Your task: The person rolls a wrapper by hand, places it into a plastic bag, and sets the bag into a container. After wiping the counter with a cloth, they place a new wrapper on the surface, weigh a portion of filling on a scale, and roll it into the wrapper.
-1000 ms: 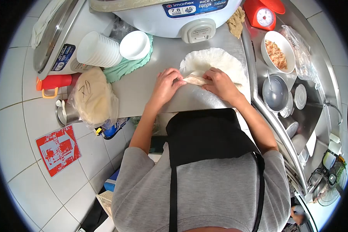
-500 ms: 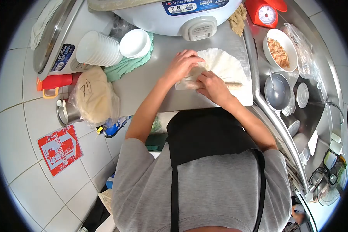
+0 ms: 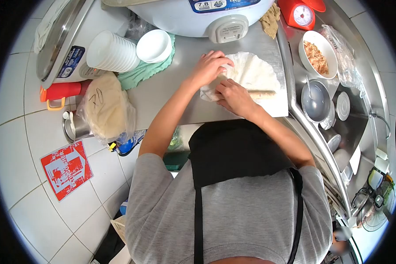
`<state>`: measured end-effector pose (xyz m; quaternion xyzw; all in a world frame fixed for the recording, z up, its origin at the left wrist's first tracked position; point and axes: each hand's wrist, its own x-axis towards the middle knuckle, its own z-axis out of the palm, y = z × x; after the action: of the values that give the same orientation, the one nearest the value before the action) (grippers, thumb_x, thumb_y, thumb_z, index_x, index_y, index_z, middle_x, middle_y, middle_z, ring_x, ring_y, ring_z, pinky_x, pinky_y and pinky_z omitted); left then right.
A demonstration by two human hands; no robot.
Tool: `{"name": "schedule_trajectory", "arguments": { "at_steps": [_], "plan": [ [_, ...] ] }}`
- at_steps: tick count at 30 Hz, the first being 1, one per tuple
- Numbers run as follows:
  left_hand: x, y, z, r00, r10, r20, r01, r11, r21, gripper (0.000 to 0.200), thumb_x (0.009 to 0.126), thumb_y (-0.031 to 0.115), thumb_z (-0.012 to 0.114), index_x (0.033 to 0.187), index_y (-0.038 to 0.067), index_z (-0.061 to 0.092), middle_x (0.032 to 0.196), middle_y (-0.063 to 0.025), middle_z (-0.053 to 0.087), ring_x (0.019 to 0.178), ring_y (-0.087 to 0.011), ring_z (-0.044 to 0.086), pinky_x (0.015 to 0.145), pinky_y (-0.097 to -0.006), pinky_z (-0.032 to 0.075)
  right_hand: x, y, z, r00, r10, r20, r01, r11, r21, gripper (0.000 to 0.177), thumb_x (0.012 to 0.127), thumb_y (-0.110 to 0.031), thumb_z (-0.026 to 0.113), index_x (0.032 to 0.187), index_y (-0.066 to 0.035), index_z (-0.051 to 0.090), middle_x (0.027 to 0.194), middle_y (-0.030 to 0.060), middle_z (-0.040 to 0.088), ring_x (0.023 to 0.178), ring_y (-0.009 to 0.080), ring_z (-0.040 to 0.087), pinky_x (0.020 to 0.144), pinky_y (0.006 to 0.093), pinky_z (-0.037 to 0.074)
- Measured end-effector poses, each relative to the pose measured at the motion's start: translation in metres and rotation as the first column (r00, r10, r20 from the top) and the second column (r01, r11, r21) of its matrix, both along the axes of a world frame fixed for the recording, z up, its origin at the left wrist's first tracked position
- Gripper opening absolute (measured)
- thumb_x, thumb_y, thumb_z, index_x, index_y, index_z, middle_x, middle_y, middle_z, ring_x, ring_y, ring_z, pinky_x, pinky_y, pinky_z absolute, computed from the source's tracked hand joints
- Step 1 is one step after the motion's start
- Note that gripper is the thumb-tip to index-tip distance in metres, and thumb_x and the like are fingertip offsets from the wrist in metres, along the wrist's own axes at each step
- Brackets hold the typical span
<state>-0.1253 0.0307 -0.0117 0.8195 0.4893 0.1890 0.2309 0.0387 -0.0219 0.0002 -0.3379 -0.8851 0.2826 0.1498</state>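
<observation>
A stack of thin, round white wrappers (image 3: pixel 257 72) lies on the steel counter. At its left side, my left hand (image 3: pixel 210 68) has curled fingers pinching the wrapper's edge. Close below it, my right hand (image 3: pixel 236 97) is closed on the near part of the same wrapper, knuckles up. The fingertips of both hands nearly meet, and what lies under them is partly hidden. A slim, pale brown roll (image 3: pixel 263 94) lies along the near edge of the stack, just right of my right hand.
A large white steamer (image 3: pixel 163 17) stands at the back. On the left are stacked white tubs (image 3: pixel 112 52), a green cloth (image 3: pixel 141 75) and a bagged wrapper pack (image 3: pixel 105 108). On the right, a metal rail borders a bowl of filling (image 3: pixel 317 57), a grey pan (image 3: pixel 316 103) and a red scale (image 3: pixel 301 15).
My right hand has shifted slightly left and up, closer to the left hand, exposing more of the slim roll. The left hand stays nearly in place on the wrapper.
</observation>
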Motion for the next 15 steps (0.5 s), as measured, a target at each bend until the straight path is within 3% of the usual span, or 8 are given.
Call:
{"name": "schedule_trajectory", "arguments": {
  "at_steps": [3, 4, 7, 8, 11, 12, 15],
  "plan": [
    [0.000, 0.004, 0.000, 1.000, -0.011, -0.001, 0.011, 0.999, -0.032, 0.026, 0.080, 0.010, 0.064, 0.104, 0.020, 0.065, 0.104, -0.0023, 0.056, 0.106, -0.0240, 0.050, 0.089, -0.0398, 0.037, 0.000, 0.008, 0.008, 0.993, 0.058, 0.101, -0.044, 0.990, -0.131, 0.034, 0.064, -0.010, 0.077, 0.093, -0.003, 0.061, 0.100, 0.0114, 0.058, 0.102, 0.0301, 0.055, 0.085, 0.0382, 0.048],
    [0.001, -0.002, 0.009, 0.999, -0.030, -0.023, 0.031, 0.999, 0.028, 0.024, 0.081, 0.011, 0.064, 0.104, 0.016, 0.065, 0.105, -0.0041, 0.056, 0.104, -0.0260, 0.051, 0.087, -0.0399, 0.038, 0.007, 0.011, 0.012, 0.994, 0.087, 0.062, -0.074, 0.980, -0.182, 0.034, 0.065, -0.012, 0.077, 0.094, -0.003, 0.062, 0.099, 0.0117, 0.059, 0.101, 0.0313, 0.056, 0.086, 0.0389, 0.048],
    [0.004, -0.029, 0.024, 0.977, 0.154, 0.148, -0.174, 0.975, 0.137, 0.021, 0.082, 0.014, 0.064, 0.103, 0.011, 0.064, 0.105, -0.0073, 0.058, 0.098, -0.0296, 0.054, 0.085, -0.0411, 0.041, 0.048, 0.016, 0.027, 0.994, -0.112, 0.000, 0.111, 0.984, -0.142, 0.033, 0.067, -0.015, 0.076, 0.096, -0.005, 0.063, 0.098, 0.0118, 0.060, 0.098, 0.0314, 0.057, 0.085, 0.0388, 0.048],
    [0.005, -0.040, 0.022, 0.981, 0.094, 0.172, -0.121, 0.981, 0.154, 0.022, 0.083, 0.019, 0.064, 0.100, 0.006, 0.064, 0.102, -0.0104, 0.059, 0.092, -0.0308, 0.056, 0.080, -0.0400, 0.043, 0.063, 0.016, 0.030, 0.980, -0.145, 0.136, 0.163, 0.978, -0.128, 0.027, 0.070, -0.016, 0.073, 0.093, -0.006, 0.065, 0.095, 0.0112, 0.061, 0.097, 0.0303, 0.057, 0.083, 0.0396, 0.048],
    [0.027, -0.066, 0.016, 0.976, -0.071, 0.205, 0.101, 0.985, -0.140, 0.026, 0.080, 0.023, 0.067, 0.097, 0.004, 0.064, 0.098, -0.0119, 0.060, 0.089, -0.0312, 0.057, 0.077, -0.0391, 0.045, 0.074, 0.016, 0.033, 0.969, -0.110, 0.220, 0.151, 0.972, -0.181, 0.021, 0.072, -0.017, 0.072, 0.089, -0.006, 0.066, 0.092, 0.0103, 0.061, 0.095, 0.0291, 0.058, 0.080, 0.0400, 0.048],
    [0.034, -0.068, 0.017, 0.986, -0.076, 0.150, 0.087, 0.994, -0.065, 0.031, 0.077, 0.027, 0.068, 0.094, 0.002, 0.062, 0.094, -0.0124, 0.059, 0.087, -0.0318, 0.057, 0.076, -0.0394, 0.045, 0.074, 0.016, 0.027, 0.979, -0.118, 0.165, 0.140, 0.982, -0.126, 0.018, 0.072, -0.017, 0.071, 0.086, -0.006, 0.066, 0.090, 0.0097, 0.061, 0.091, 0.0283, 0.059, 0.076, 0.0400, 0.049],
    [0.042, -0.065, 0.022, 0.996, -0.063, 0.063, 0.066, 0.997, -0.051, 0.032, 0.075, 0.027, 0.069, 0.089, 0.000, 0.061, 0.088, -0.0127, 0.058, 0.084, -0.0326, 0.057, 0.074, -0.0419, 0.045, 0.068, 0.015, 0.027, 0.977, -0.094, 0.189, 0.122, 0.982, -0.145, 0.023, 0.069, -0.012, 0.073, 0.088, -0.004, 0.064, 0.088, 0.0086, 0.060, 0.091, 0.0282, 0.057, 0.078, 0.0385, 0.047]
  ]
}}
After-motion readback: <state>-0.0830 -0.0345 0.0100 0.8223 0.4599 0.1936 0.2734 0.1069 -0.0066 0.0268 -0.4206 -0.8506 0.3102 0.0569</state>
